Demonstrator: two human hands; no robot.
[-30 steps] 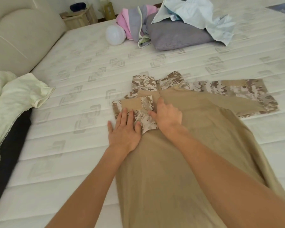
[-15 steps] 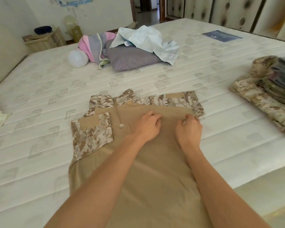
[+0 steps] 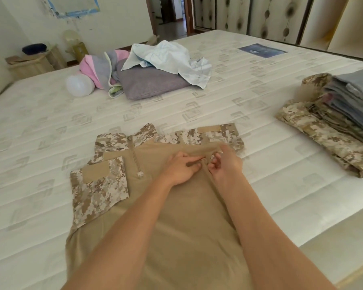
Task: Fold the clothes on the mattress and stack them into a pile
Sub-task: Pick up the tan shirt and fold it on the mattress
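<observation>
Mattress seen bearing all items. Far left: white balloon, then unfolded clothes heap. Centre: tan camouflage-sleeved shirt laid flat, left sleeve folded inward. Left hand and right hand touching, fingers curled, pinching shirt fabric. Far right: folded pile.

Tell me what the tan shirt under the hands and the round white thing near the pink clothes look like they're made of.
The tan shirt looks like a soft matte knit, draping smoothly, while its camouflage sleeves seem a stiffer woven cloth, though that is not certain. The round white thing looks translucent and smooth, perhaps plastic or a balloon; it cannot be told which.
</observation>
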